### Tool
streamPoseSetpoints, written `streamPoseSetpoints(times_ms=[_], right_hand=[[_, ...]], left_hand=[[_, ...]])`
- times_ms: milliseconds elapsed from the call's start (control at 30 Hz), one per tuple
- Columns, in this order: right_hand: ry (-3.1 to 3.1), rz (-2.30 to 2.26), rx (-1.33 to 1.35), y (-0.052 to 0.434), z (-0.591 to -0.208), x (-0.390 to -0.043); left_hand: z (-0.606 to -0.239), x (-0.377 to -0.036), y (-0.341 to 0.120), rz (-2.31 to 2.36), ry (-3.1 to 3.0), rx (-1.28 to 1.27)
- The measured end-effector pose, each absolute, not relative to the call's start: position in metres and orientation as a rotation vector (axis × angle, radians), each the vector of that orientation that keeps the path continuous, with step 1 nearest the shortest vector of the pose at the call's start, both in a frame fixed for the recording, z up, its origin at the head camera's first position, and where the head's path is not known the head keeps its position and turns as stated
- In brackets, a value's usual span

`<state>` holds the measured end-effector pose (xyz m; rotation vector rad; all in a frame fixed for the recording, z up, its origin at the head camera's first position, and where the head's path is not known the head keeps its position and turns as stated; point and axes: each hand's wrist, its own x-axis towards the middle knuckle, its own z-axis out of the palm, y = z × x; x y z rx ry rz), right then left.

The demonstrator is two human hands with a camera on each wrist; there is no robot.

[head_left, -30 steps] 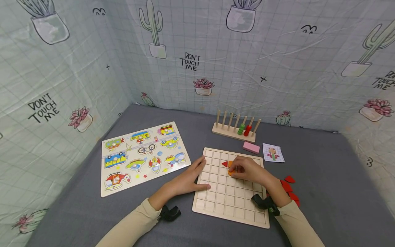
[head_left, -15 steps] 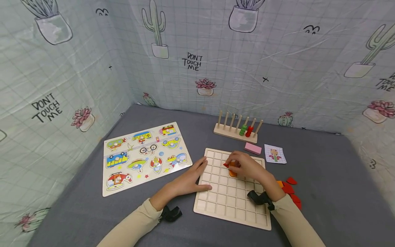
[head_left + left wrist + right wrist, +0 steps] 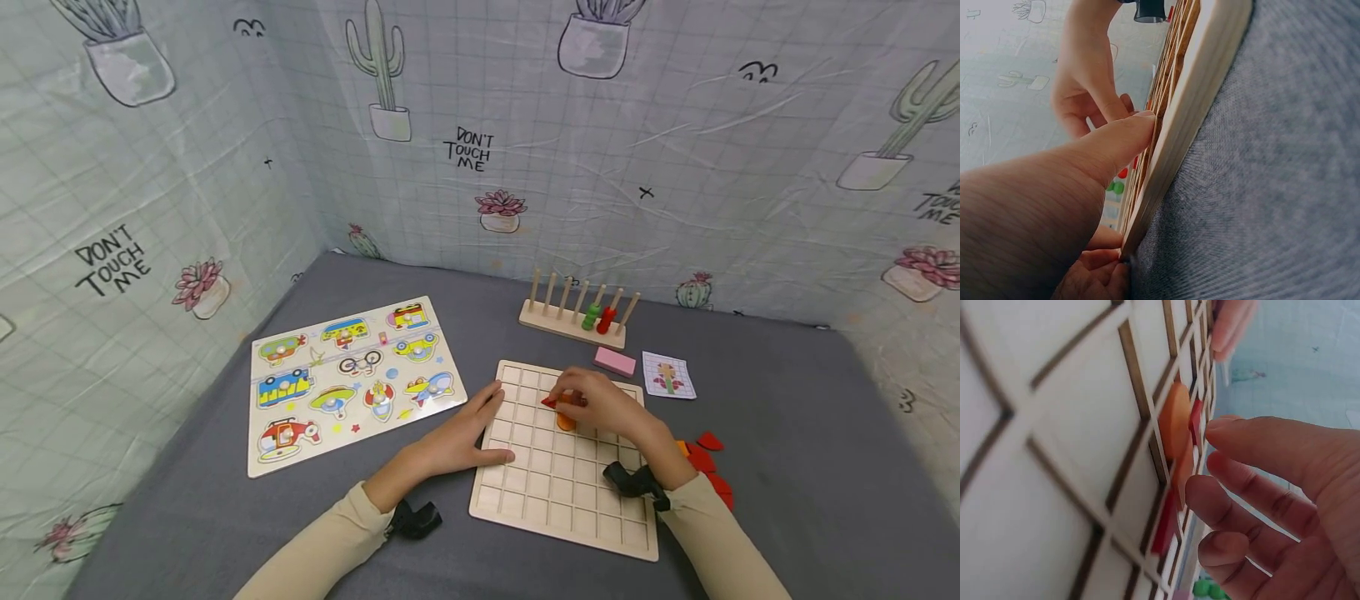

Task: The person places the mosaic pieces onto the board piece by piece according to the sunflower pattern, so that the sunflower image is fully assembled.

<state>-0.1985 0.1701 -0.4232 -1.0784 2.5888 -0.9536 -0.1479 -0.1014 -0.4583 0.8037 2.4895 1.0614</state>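
The red triangle (image 3: 548, 402) lies toward the board's (image 3: 528, 497) twelve o'clock; light and stiff, I'd guess, best pinched edgewise. Right hand (image 3: 598, 405) reaches it, grip unclear; left hand (image 3: 467, 433) spreads at ten.

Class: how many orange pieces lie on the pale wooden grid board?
2: a flat, rounded orange piece, and a second orange piece beside it, farther from the person. The right hand may hide others.

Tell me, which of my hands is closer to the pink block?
Right: the right hand, over the board, is just in front of the pink block; the left hand is farther off, on the board's left edge.
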Motion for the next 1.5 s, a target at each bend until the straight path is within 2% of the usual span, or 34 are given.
streamPoseSetpoints(times_ms=[700,1133,1500], right_hand=[[2.684,-1.018,-0.821,0.245,-0.419,-0.166],[2.627,-0.977,-0.767,0.299,-0.421,-0.152],[2.621,-0.984,-0.687,0.31,-0.42,-0.145]], left_hand=[[-0.459,-0.148,-0.101,1.085,2.486,0.796],[-0.459,-0.148,-0.101,1.095,2.478,0.812],[-0.457,-0.148,-0.101,1.089,2.472,0.825]])
